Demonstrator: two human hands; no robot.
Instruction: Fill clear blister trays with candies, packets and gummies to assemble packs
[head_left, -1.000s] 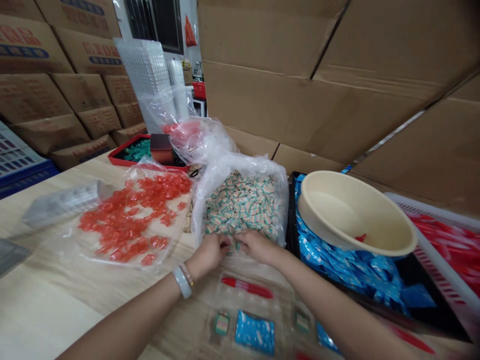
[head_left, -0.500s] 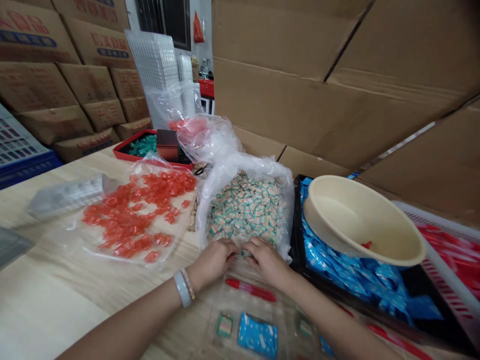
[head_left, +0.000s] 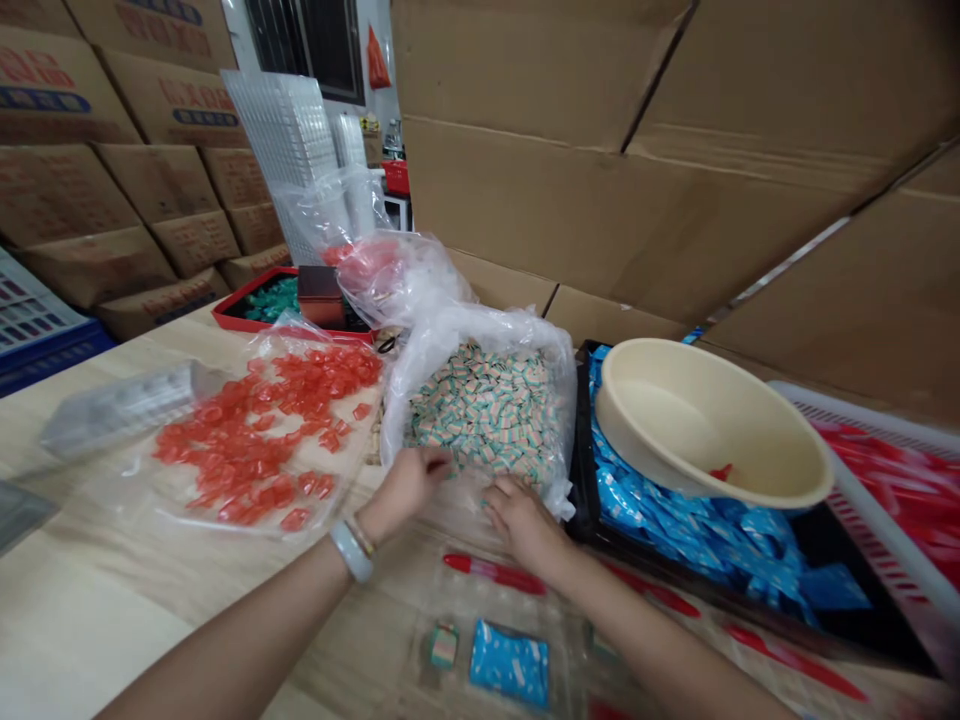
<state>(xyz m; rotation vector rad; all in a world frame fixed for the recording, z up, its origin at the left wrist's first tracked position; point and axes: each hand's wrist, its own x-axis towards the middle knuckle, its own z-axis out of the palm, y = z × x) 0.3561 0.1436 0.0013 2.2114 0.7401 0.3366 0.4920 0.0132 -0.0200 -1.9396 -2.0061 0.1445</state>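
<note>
My left hand [head_left: 409, 490] is at the near left edge of a plastic-lined box [head_left: 405, 400] full of small beige-and-green striped squares [head_left: 487, 405]. Its fingers are pinched together and blurred; what they hold, if anything, is hidden. At the near right edge, my right hand [head_left: 525, 520] has its fingers curled over the clear liner. A bit of green shows at its fingertips, probably one of the striped squares. Below the hands lies a clear tray with a red pen-shaped piece [head_left: 495, 574], a blue packet [head_left: 510, 662] and one striped square [head_left: 444, 645].
Red translucent pieces [head_left: 255, 440] lie on a plastic bag to the left. Right of the liner, a cream basin [head_left: 705, 420] rests on a black crate of blue packets [head_left: 675, 520]. Cardboard boxes [head_left: 525, 200] rise behind. A red tray [head_left: 232, 310] stands at the back left.
My hands have parted: the left has moved up and left, while the right stays at the liner's near edge. The view has shifted slightly.
</note>
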